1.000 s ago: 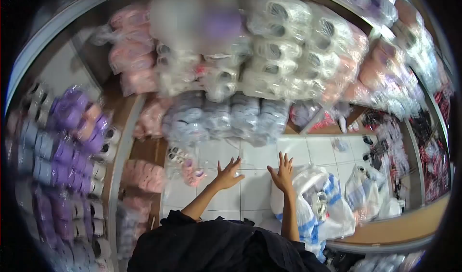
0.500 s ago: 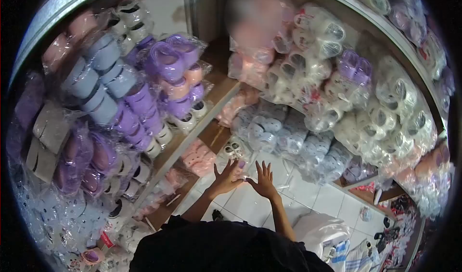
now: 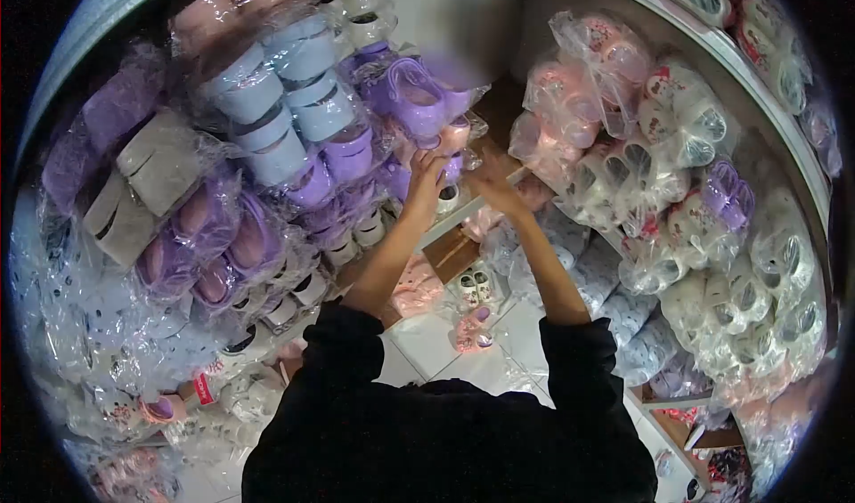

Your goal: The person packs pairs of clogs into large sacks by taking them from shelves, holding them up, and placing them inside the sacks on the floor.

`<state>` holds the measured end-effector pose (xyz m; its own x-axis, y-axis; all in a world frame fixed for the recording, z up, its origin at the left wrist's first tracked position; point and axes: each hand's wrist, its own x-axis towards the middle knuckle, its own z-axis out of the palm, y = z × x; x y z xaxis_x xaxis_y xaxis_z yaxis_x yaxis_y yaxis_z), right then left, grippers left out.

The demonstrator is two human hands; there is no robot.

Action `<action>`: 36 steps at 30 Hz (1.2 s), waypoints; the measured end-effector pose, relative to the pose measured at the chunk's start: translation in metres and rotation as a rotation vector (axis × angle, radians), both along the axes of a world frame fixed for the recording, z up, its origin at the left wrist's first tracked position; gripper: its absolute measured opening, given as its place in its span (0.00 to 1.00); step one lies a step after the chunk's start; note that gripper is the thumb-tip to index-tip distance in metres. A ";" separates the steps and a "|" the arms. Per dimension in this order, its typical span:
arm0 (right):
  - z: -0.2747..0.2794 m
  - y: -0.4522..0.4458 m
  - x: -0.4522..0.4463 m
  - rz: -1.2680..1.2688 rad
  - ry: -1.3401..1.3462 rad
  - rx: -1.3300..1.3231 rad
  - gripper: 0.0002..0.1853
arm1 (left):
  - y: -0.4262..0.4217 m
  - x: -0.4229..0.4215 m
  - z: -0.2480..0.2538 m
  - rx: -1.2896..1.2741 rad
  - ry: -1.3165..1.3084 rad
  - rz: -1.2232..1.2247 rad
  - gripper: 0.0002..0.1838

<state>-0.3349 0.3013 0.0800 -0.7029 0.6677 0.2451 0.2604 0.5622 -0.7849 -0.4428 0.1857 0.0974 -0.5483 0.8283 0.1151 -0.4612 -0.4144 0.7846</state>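
My left hand [image 3: 427, 172] reaches up to a stack of plastic-bagged clogs on the left shelf. Its fingers are extended and lie against or just in front of the lower pairs; contact is hard to make out. Above it are shiny purple clogs [image 3: 415, 95], with a peach clog [image 3: 455, 134] under them. My right hand [image 3: 490, 178] is raised near the shelf corner, to the right of that stack. Motion smears its fingers, and I see nothing held in it.
Bagged light-blue clogs [image 3: 307, 85] and grey clogs [image 3: 158, 169] fill the left shelf. White clogs [image 3: 681, 116] and pink clogs [image 3: 570, 102] crowd the right shelf. Small pink clogs [image 3: 473, 332] rest on the white tiled floor [image 3: 423, 336] below my arms.
Both hands have risen from low over the floor to the stack at the left shelf's end. The camera view has shifted left, and the clogs themselves look unmoved.
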 end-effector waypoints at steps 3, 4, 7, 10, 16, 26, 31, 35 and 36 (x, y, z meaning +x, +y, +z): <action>0.029 0.016 -0.028 0.015 0.159 -0.398 0.34 | 0.019 -0.019 0.001 0.041 -0.366 -0.038 0.10; 0.048 0.008 -0.031 -0.020 0.193 -0.593 0.28 | 0.023 -0.024 0.002 0.047 -0.451 -0.062 0.10; 0.048 0.035 -0.055 0.110 0.460 -0.765 0.22 | 0.035 -0.035 0.004 0.030 -0.451 -0.035 0.15; 0.055 0.060 -0.073 0.034 0.578 -1.028 0.19 | 0.033 -0.037 0.022 0.016 -0.407 -0.009 0.20; 0.067 0.075 -0.092 0.003 0.438 -0.941 0.26 | 0.044 -0.042 0.035 0.020 -0.381 -0.012 0.24; 0.065 0.089 -0.091 -0.092 0.620 -0.986 0.23 | 0.071 -0.057 0.019 0.042 -0.476 -0.099 0.22; 0.059 0.075 -0.057 0.005 0.798 -1.001 0.12 | 0.064 -0.044 0.013 0.111 -0.353 -0.111 0.19; 0.062 0.046 -0.019 0.084 0.971 -0.928 0.10 | 0.046 -0.029 0.012 0.154 -0.281 -0.176 0.10; 0.061 0.038 -0.009 0.075 0.967 -0.915 0.10 | 0.036 -0.024 0.014 0.143 -0.253 -0.185 0.09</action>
